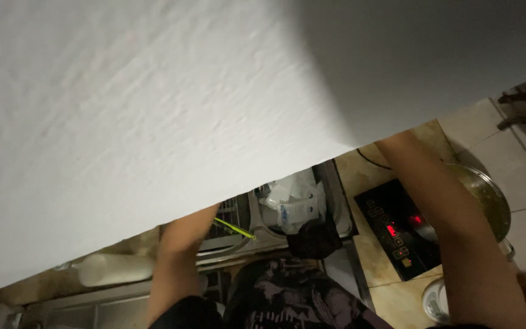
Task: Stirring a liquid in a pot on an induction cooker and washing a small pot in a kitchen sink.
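Both hands are hidden behind the white panel [153, 122] that fills most of the view; only the forearms show below its edge. The pot [488, 195] on the black cooktop [391, 231] is partly covered by the right forearm, its contents too dim to tell

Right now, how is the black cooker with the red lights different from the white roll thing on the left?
The black cooker is flat, dark and glossy, with red lights glowing; the white roll is round, pale and unlit. The cooker sits beside the right arm with a metal pot at it; the roll lies on its side left of the left arm, carrying nothing. Both sit low in the dim kitchen, and neither hand shows.
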